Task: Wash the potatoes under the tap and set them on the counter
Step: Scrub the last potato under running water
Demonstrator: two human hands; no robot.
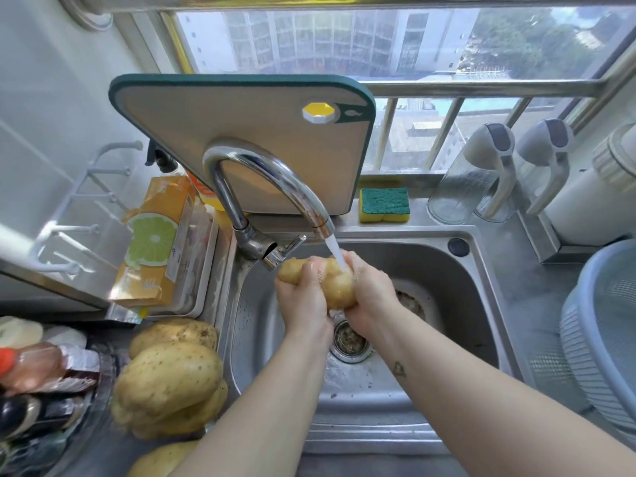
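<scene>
Surface: a steel counter (537, 304) is wrapping round a steel sink (447, 270).
Room: a narrow kitchen is facing a barred window (344, 39); a cutting board (241, 132) is leaning behind the tap (275, 173), with a sponge (384, 204) beside it.
Potato (339, 290): being held over the sink bowl under the running water — long axis lying roughly crosswise, left end pointing toward the tap's base.
Left hand (303, 297): gripping the potato's left half.
Right hand (370, 290): gripping its right end.
Other potatoes (168, 376): lying piled on the counter — left of the sink.
</scene>
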